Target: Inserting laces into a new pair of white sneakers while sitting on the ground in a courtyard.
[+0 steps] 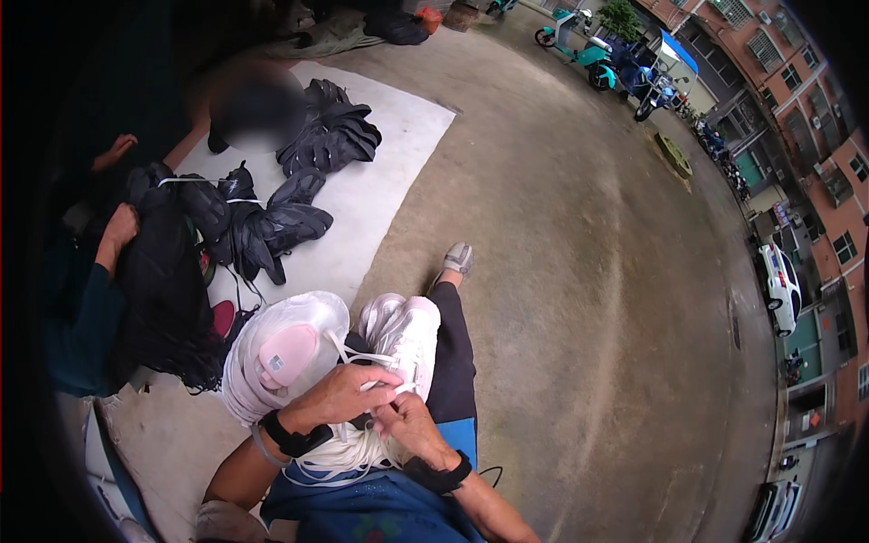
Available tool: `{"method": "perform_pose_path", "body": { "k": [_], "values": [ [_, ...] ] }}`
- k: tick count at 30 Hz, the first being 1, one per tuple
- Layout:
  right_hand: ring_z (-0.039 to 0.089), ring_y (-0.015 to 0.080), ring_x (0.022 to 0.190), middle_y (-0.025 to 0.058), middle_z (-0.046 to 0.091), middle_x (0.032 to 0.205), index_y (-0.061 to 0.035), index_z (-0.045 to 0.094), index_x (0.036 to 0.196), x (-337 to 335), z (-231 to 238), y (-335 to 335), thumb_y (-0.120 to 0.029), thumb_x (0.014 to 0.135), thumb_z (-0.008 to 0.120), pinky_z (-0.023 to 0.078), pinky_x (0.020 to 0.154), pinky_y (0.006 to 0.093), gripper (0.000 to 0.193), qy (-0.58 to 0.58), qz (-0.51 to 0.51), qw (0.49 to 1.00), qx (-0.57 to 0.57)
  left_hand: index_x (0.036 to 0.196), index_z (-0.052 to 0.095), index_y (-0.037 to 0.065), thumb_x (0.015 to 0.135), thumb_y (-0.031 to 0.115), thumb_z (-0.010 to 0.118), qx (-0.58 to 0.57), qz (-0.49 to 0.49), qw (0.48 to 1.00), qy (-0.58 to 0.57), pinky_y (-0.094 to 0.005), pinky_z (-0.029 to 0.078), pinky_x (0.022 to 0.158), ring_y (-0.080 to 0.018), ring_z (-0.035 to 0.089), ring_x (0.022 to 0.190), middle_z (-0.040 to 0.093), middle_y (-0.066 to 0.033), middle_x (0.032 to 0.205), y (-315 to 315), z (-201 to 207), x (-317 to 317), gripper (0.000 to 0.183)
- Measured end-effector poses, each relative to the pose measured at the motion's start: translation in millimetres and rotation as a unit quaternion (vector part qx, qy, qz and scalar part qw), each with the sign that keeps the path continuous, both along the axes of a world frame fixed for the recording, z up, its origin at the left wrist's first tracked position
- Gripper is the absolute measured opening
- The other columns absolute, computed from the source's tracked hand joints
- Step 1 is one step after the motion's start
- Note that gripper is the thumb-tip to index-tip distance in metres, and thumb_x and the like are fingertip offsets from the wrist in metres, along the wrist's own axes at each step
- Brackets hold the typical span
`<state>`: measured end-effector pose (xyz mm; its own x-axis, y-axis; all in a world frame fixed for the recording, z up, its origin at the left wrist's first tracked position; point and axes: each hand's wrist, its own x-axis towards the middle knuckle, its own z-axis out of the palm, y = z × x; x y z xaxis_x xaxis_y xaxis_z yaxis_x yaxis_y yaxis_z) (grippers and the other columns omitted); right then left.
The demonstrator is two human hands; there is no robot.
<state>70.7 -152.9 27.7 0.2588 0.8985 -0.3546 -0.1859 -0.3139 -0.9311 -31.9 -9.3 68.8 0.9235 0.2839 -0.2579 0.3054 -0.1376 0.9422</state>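
Observation:
My left hand [351, 393] and my right hand [412, 429] meet over my lap, both with closed fingers pinching a white shoelace [366, 357]. The lace runs up to white and pale pink shoe uppers [415, 326] resting on my thigh, just beyond my fingers. A bundle of loose white laces [339, 455] lies on my lap below my hands, partly hidden by them. Left of my left hand sits a stack of white shoe uppers [288, 348] with pink lining. Dark bands circle both wrists.
Another person's hand [119, 226] rests by a pile of black shoe uppers [167, 271] at the left. More black uppers [330, 136] lie on a white sheet [412, 122] spread over the concrete ground [579, 299]. Scooters [579, 50] and a white car [780, 288] stand farther off.

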Motion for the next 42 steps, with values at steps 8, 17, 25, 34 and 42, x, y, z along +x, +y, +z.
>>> {"method": "perform_pose_path", "body": {
  "k": [8,17,25,34,42],
  "values": [
    [0.058,0.0089,0.064,0.0019,0.061,0.074,-0.0001,0.064,0.092,-3,9,2,-0.014,0.098,0.053,0.049,0.057,0.0242,0.019,0.041,-0.012,0.999,-0.029,0.094,0.068,0.005,0.094,0.022,0.059,-0.1,0.037,0.994,0.028,-0.0204,0.039,0.043,-0.0031,0.051,0.05,0.062,0.0021,0.068,-3,19,0,0.019],
    [0.059,0.0084,0.062,0.0058,0.063,0.089,0.0031,0.042,0.134,-6,-24,-49,-0.021,0.101,0.05,0.052,0.05,0.0219,0.041,0.288,-0.187,0.939,-0.028,0.099,0.068,0.003,0.097,0.019,0.055,0.047,0.28,0.959,-0.019,-0.0191,0.037,0.054,-0.0017,0.044,0.062,0.056,0.0045,0.075,31,38,-50,0.021],
    [0.06,0.0134,0.068,0.009,0.068,0.105,-0.0183,0.027,0.149,-20,-33,-48,-0.031,0.103,0.045,0.051,0.062,0.0266,0.051,0.506,-0.267,0.819,0.053,0.104,0.069,0.002,0.097,0.02,0.058,0.107,0.356,0.925,-0.074,-0.0175,0.035,0.056,-0.0003,0.044,0.063,0.053,0.0064,0.069,38,44,-61,0.022],
    [0.049,0.0058,0.053,0.0013,0.062,0.074,-0.0085,0.059,0.098,2,-35,-25,-0.045,0.1,0.048,0.043,0.046,0.0187,0.038,0.587,-0.245,0.772,0.013,0.103,0.067,0.002,0.096,0.015,0.058,0.059,0.286,0.956,-0.038,-0.0181,0.034,0.053,-0.001,0.043,0.061,0.054,0.0055,0.072,16,27,-35,0.018],
    [0.041,0.0056,0.039,-0.0016,0.053,0.06,-0.0076,0.055,0.08,-5,-38,-21,-0.041,0.101,0.047,0.033,0.033,0.0183,0.041,0.364,-0.262,0.892,-0.053,0.097,0.065,-0.001,0.091,0.012,0.061,0.116,0.13,0.984,-0.035,-0.0312,0.05,0.071,-0.0189,0.065,0.079,0.067,-0.0121,0.084,-19,-26,4,0.015]
  ]
}}
